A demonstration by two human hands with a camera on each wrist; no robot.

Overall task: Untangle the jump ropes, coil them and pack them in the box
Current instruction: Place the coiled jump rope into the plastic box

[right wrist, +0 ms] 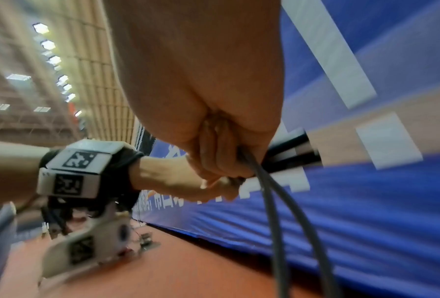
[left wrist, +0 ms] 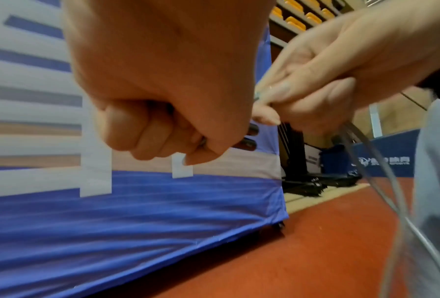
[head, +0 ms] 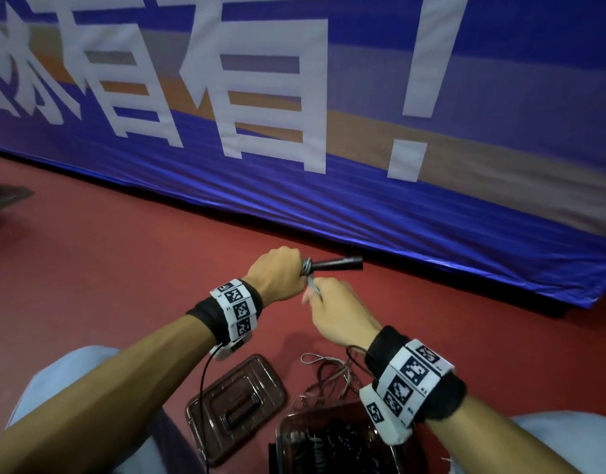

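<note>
Nearest my head camera: my right forearm with its marker cuff, directly above the open box (head: 332, 436), which has dark rope in it already. Box lid (head: 236, 405) lies on the red floor (head: 123, 241) just left of it, and loose rope (head: 328, 371) trails between lid, box and my right wrist.

Right hand (head: 339, 316): fingers curled, pinching the grey cord (right wrist: 272, 201). 2 strands hang down from the fist in the right wrist view.

Left hand (head: 277, 271): fist clamped round the handles (head: 335, 264) at the wound end. Left wrist view shows 2 dark handle tips side by side, so both handles seem bundled. A few turns of cord (head: 306, 266) sit round them right at my left thumb.

Key relation: handles' long axis runs roughly level, pointing to my right and slightly away, toward the blue banner (head: 431, 217). Right hand sits just below and nearer me, touching or nearly touching the left; the cord runs up from it to the wraps.

Judgement: coiling step in hand. Next turn should go across the handle axis, right hand circling, left holding steady. Slack below could snag on the box rim.
</note>
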